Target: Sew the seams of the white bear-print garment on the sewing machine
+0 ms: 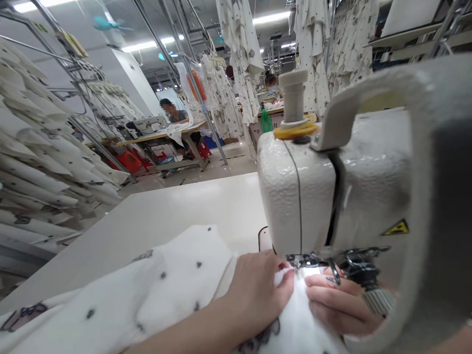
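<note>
You sit in a garment workshop, at a pale table (177,206) that runs from the near edge up toward 12 o'clock.

Your left hand (258,290) lies palm down on the white cloth (177,290), fingers close together and the tips bent onto it just beside the presser foot (308,259). It presses rather than grips. Your right hand (339,305) rests on the same cloth at 3 o'clock of the left one, under the arm of the sewing machine (298,191). Its fingers are curled inward, and you cannot tell whether they pinch a fold. The two hands lie near each other with a strip of cloth between them.

The cloth, dotted with small dark prints, spreads from the foot toward 8 o'clock across the table. The machine fills the side from 1 to 4 o'clock, with a thread spool (293,96) upright on top and a yellow warning sticker (396,227) on its body.

At 9 o'clock, racks (37,162) hold stacked cut pieces. At 12 o'clock, printed garments (239,54) hang from rails. Toward 11 o'clock, well apart from you, a person (173,114) sits at another machine.
</note>
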`<action>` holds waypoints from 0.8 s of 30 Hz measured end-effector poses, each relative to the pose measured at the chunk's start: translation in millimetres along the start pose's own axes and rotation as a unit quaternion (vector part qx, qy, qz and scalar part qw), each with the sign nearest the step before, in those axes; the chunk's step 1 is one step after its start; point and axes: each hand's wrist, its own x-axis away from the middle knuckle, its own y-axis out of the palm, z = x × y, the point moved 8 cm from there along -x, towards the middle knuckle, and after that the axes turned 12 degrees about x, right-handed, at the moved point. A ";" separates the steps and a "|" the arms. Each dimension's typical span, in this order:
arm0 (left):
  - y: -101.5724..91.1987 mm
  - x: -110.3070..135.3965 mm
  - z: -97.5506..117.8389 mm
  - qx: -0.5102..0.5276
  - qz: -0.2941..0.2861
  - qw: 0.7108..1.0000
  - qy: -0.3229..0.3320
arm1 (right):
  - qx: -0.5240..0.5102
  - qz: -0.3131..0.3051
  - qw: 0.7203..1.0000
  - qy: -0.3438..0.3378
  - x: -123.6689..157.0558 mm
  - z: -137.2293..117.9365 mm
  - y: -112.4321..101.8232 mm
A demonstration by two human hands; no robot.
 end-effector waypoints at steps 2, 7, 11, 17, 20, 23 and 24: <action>0.6 -1.4 3.6 -0.030 -0.007 0.999 0.024 | -0.006 -0.006 1.000 0.012 -0.9 3.0 -0.5; 2.3 -4.1 7.9 -0.069 -0.001 0.995 0.066 | -0.019 -0.045 0.999 0.009 -3.8 5.2 -1.0; 3.0 -9.5 4.9 -0.068 0.000 0.995 0.077 | -0.020 -0.081 0.996 -0.014 -13.3 2.0 -17.7; -22.6 23.0 27.8 -0.038 0.045 0.984 0.169 | -0.075 -0.138 0.987 0.033 -20.3 2.2 -35.7; -18.9 61.2 46.8 -0.019 0.018 0.981 0.191 | -0.107 -0.131 0.982 0.088 -19.6 8.1 -33.6; -9.0 86.6 56.4 -0.035 0.013 0.986 0.160 | -0.117 -0.092 0.982 0.117 -18.6 11.2 -37.2; -7.6 89.9 55.7 -0.026 0.016 0.991 0.130 | -0.105 -0.065 0.985 0.120 -17.6 11.2 -42.7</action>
